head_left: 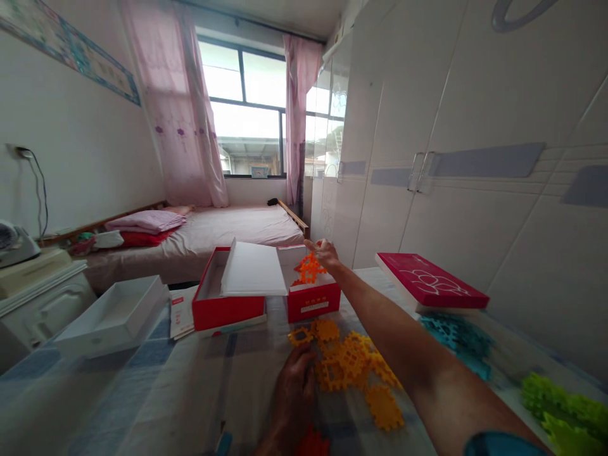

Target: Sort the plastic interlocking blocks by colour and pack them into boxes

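Note:
My left hand (295,380) is low over the cloth at the left of a heap of yellow-orange toothed plastic building pieces (349,361). Its fingers are bent together at the near edge of one open-centred yellow piece (300,336). My right hand (325,253) is stretched out above the right part of an open red box (313,303), a finger pointing left. Just under it, orange toothed pieces (311,268) lie in or drop into the box; which one is unclear. Near my left wrist is a red piece (314,441), partly cut off.
A white lid or tray (254,269) leans across the red box. An empty white box (114,316) and papers (183,311) are at left. Right are a crimson box lid (430,278), blue pieces (458,335) and green pieces (565,408). Beyond stand a bed (228,225) and wardrobe (389,215).

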Motion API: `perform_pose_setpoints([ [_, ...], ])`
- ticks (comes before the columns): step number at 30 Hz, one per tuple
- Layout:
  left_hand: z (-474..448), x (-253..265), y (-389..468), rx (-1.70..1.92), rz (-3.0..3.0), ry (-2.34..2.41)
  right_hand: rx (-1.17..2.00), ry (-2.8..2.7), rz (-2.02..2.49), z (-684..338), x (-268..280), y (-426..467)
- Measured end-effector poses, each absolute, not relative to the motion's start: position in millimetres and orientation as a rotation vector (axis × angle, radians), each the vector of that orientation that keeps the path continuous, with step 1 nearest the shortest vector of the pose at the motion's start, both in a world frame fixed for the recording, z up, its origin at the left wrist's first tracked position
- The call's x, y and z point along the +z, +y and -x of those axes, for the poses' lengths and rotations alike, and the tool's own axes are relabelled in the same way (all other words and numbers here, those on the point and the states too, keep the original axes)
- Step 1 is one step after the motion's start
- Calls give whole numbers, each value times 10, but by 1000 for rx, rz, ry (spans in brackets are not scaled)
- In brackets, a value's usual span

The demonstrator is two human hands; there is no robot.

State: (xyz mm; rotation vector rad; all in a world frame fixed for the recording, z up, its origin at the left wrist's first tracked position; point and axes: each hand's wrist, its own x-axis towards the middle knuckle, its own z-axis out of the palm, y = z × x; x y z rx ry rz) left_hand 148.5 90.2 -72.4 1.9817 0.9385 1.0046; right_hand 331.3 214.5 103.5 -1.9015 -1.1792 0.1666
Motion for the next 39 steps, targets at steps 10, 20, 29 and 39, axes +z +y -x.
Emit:
perform_pose_setpoints([
  [10, -1463, -613, 873, 995, -2051, 896, 516, -1745, 1724, -3407, 672, 31],
  [20, -1435, -623, 890, 999, -2108, 911, 609, -1713, 2154, -3413, -305, -1967],
  [29, -1433, -598, 870, 1028, -2143, 884, 748, -1551, 2034, -2980, 21, -1603],
  [39, -1427, -531, 811, 1047, -2268, 904, 571, -1785, 1960, -2835, 0, -1438],
])
